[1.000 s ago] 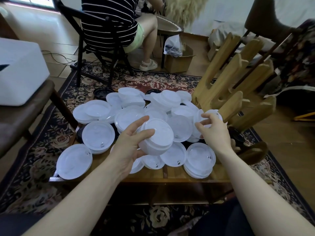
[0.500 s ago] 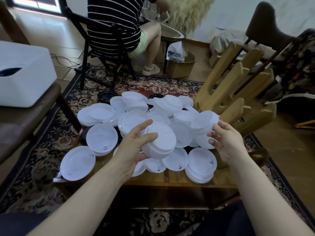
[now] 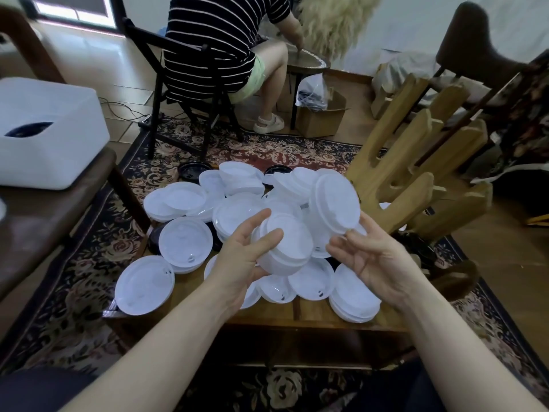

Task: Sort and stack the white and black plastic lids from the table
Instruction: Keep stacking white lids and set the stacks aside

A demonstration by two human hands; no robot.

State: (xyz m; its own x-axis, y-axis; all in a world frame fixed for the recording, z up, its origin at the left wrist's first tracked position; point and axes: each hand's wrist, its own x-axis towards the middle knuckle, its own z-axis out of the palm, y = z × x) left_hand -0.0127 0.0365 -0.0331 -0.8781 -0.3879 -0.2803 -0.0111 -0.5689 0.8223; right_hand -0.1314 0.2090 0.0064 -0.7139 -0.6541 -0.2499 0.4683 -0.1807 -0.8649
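Low wooden table [image 3: 297, 313]: stood directly beneath both hands, its far side buried under loose round white plastic lids [image 3: 185, 240], singly and in short piles; a few round black plastic lids [image 3: 194, 171] showed only at the far edge, well beyond the fingers. Most of the sorting looked still to be done.

Wooden slotted rack [image 3: 416, 185]: stood on the table's right end, beyond and outside the right hand.

Stack of nested white plastic lids [image 3: 286, 245]: held above the table between the two hands, tilted toward the right. Compared with a second earlier it sat in much the same grip and place.

Single white plastic lid [image 3: 335, 203]: a second earlier it lay among the pile under the right fingers; half a second earlier it had been lifted clear; at this moment it stood tilted on edge just above and to the right of the stack, close enough to overlap it in view. It looked about to be seated on top, adding one more white lid to the sorted pile.

Left hand [image 3: 240, 263]: cupped round the stack's left side, thumb across its top face.

Right hand [image 3: 377, 263]: palm up, fingertips [image 3: 352, 233] pinching the single lid's lower rim. The hands were close together but not touching.
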